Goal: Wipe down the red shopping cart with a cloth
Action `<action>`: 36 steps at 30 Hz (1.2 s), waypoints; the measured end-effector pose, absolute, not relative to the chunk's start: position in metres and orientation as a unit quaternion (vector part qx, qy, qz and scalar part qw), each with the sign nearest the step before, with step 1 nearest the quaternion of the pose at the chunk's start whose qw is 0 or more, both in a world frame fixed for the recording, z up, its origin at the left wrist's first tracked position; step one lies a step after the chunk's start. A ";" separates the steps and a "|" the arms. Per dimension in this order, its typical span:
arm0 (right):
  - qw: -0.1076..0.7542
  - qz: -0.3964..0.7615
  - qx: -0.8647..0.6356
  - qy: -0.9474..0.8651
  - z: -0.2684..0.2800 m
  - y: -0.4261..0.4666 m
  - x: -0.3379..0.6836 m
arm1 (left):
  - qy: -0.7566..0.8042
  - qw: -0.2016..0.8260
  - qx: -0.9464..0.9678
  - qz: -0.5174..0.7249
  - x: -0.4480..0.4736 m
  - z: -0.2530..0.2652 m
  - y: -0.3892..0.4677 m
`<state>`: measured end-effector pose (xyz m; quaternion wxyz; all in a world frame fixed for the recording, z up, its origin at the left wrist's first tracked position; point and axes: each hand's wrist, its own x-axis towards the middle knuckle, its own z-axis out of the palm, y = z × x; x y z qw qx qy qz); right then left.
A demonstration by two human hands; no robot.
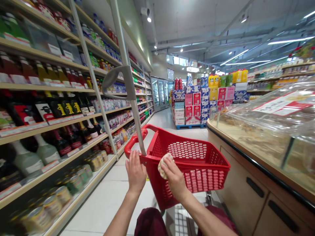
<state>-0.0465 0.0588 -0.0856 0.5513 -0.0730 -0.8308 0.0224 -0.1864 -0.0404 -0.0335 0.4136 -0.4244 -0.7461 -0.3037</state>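
"What meets the red cart (157, 188)?"

"Two hands. The left hand (136, 173) rests on its handle side, fingers nearly together; the right hand (174, 175) holds one pale cloth (161, 167) against its near wall, fingers closed over it."

"Around the cart?"

"One grey pole (121, 36) rises from it, top cut off; one blue pallet (190, 126) stands beyond; two dark cabinet handles (255, 187) show to its right."

"Hard to make out?"

"The cloth's underside is hidden, bottles (59, 108) left of the cart blur past counting, and one caster (209, 197) shows below."
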 end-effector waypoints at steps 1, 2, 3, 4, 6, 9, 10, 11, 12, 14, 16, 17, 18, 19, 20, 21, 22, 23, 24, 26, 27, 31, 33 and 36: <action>0.556 0.028 -0.082 -0.827 -0.083 0.061 -0.047 | -0.741 0.422 -0.427 -0.300 -0.180 -0.036 -0.039; 0.555 0.029 -0.085 -0.827 -0.087 0.063 -0.047 | -0.734 0.425 -0.444 -0.288 -0.173 -0.038 -0.037; 0.548 0.028 -0.084 -0.832 -0.096 0.065 -0.046 | -0.726 0.423 -0.470 -0.269 -0.167 -0.040 -0.035; 0.537 0.024 -0.080 -0.839 -0.108 0.065 -0.043 | -0.718 0.418 -0.498 -0.248 -0.162 -0.043 -0.033; 0.510 0.019 -0.075 -0.857 -0.132 0.065 -0.037 | -0.709 0.405 -0.537 -0.212 -0.154 -0.049 -0.027; 0.508 0.018 -0.104 -0.855 -0.139 0.068 -0.030 | -0.714 0.391 -0.550 -0.186 -0.149 -0.055 -0.016; 0.521 0.018 -0.120 -0.845 -0.133 0.072 -0.029 | -0.720 0.386 -0.548 -0.182 -0.147 -0.056 -0.012; 0.535 0.016 -0.136 -0.834 -0.124 0.076 -0.029 | -0.727 0.378 -0.546 -0.178 -0.146 -0.056 -0.008; 0.548 0.014 -0.149 -0.823 -0.116 0.080 -0.028 | -0.733 0.368 -0.545 -0.174 -0.144 -0.056 -0.005; 0.555 0.007 -0.156 -0.817 -0.111 0.089 -0.026 | -0.747 0.346 -0.543 -0.166 -0.140 -0.056 -0.001; 0.533 0.002 -0.136 -0.835 -0.123 0.094 -0.021 | -0.758 0.330 -0.539 -0.159 -0.137 -0.056 0.000; 0.516 0.003 -0.126 -0.847 -0.132 0.095 -0.018 | -0.762 0.325 -0.537 -0.156 -0.136 -0.056 -0.001; 0.503 0.009 -0.121 -0.856 -0.140 0.095 -0.014 | -0.765 0.321 -0.536 -0.153 -0.135 -0.056 -0.002; 0.496 0.016 -0.124 -0.859 -0.146 0.095 -0.010 | -0.768 0.319 -0.534 -0.151 -0.135 -0.057 -0.003; 0.498 0.025 -0.134 -0.857 -0.147 0.095 -0.007 | -0.770 0.318 -0.533 -0.149 -0.135 -0.056 -0.002; 0.508 0.034 -0.147 -0.848 -0.145 0.095 -0.005 | -0.770 0.317 -0.534 -0.145 -0.136 -0.055 -0.001; 0.522 0.041 -0.160 -0.836 -0.139 0.098 -0.004 | -0.769 0.315 -0.538 -0.140 -0.136 -0.053 0.002; 0.539 0.045 -0.172 -0.824 -0.131 0.101 -0.002 | -0.767 0.310 -0.545 -0.133 -0.136 -0.050 0.006; 0.551 0.046 -0.179 -0.814 -0.125 0.105 -0.001 | -0.764 0.300 -0.559 -0.123 -0.136 -0.047 0.010; 0.556 0.039 -0.179 -0.811 -0.124 0.112 0.003 | -0.754 0.266 -0.593 -0.096 -0.135 -0.042 0.019; 0.548 0.033 -0.173 -0.818 -0.130 0.114 0.006 | -0.752 0.249 -0.605 -0.085 -0.135 -0.040 0.023; 0.487 0.025 -0.164 -0.858 -0.166 0.112 0.025 | -0.752 0.236 -0.611 -0.075 -0.134 -0.042 0.024; 0.485 0.032 -0.188 -0.853 -0.166 0.109 0.032 | -0.753 0.250 -0.603 -0.084 -0.134 -0.046 0.021; 0.527 0.037 -0.211 -0.822 -0.144 0.114 0.034 | -0.758 0.263 -0.589 -0.094 -0.131 -0.051 0.017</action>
